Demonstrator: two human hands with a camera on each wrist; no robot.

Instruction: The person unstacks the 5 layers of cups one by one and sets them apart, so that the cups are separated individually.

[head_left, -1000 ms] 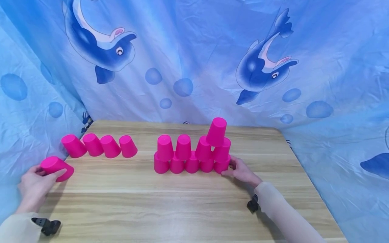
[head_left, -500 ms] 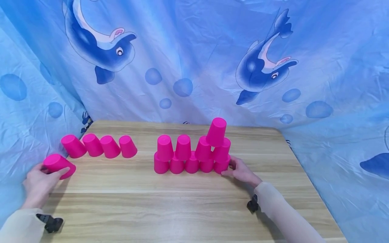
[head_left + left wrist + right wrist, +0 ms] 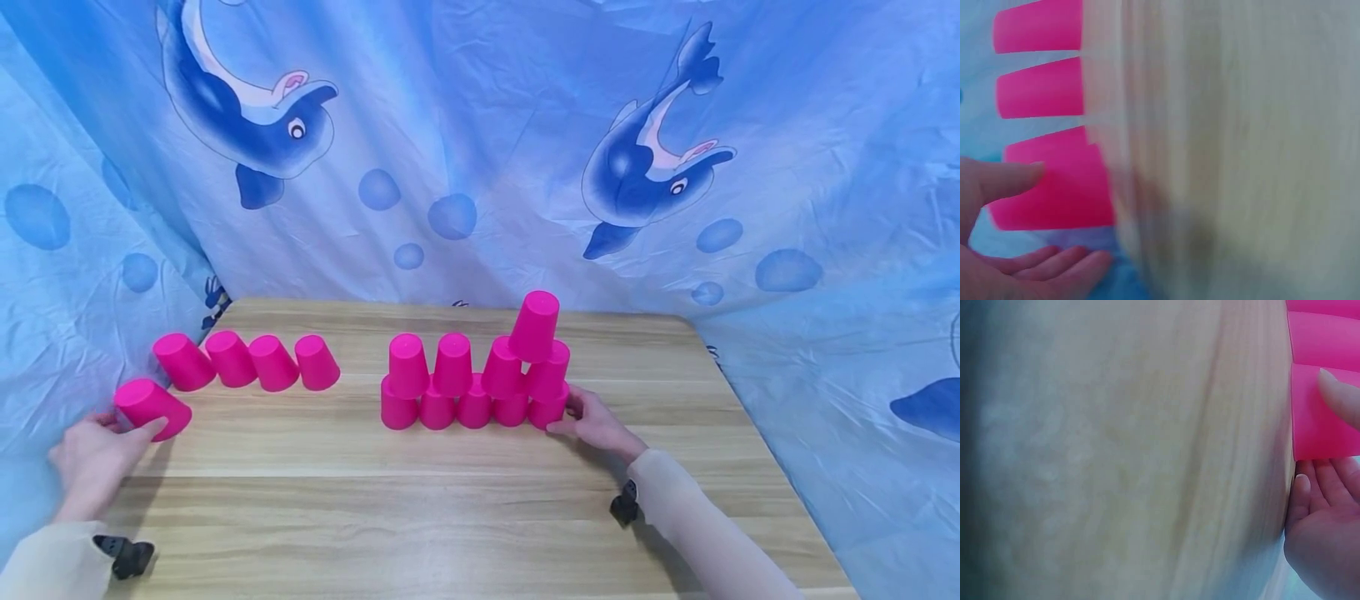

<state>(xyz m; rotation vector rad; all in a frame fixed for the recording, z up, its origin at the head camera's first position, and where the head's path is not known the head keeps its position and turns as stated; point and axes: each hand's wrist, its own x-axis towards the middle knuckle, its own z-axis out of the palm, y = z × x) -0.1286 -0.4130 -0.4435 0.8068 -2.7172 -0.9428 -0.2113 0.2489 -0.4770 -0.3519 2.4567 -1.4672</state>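
Observation:
Upside-down pink cups stand on the table. At the left, my left hand [image 3: 93, 458] is around the nearest cup [image 3: 153, 408]. In the left wrist view the thumb [image 3: 1013, 178] overlaps the side of that cup, while the loosely spread fingers [image 3: 1063, 269] lie apart from it. At the right end of the stacked cups, my right hand [image 3: 596, 425] holds the lowest cup [image 3: 547, 410]. Its thumb [image 3: 1341, 400] lies over the front, with the fingers [image 3: 1329, 481] round the outer side. A single top cup [image 3: 536, 325] rests on the second row.
Several pink cups [image 3: 273, 364] stand in a row at the back left. The stack has a bottom row [image 3: 474, 408] and a second row [image 3: 453, 364]. Bare table [image 3: 450, 517] lies in front, and a blue dolphin-print curtain [image 3: 480, 125] surrounds the table's back and sides.
The left cup has shifted slightly right and back, closer to the row. My left fingers have loosened from its side. My right hand and the stack have stayed put.

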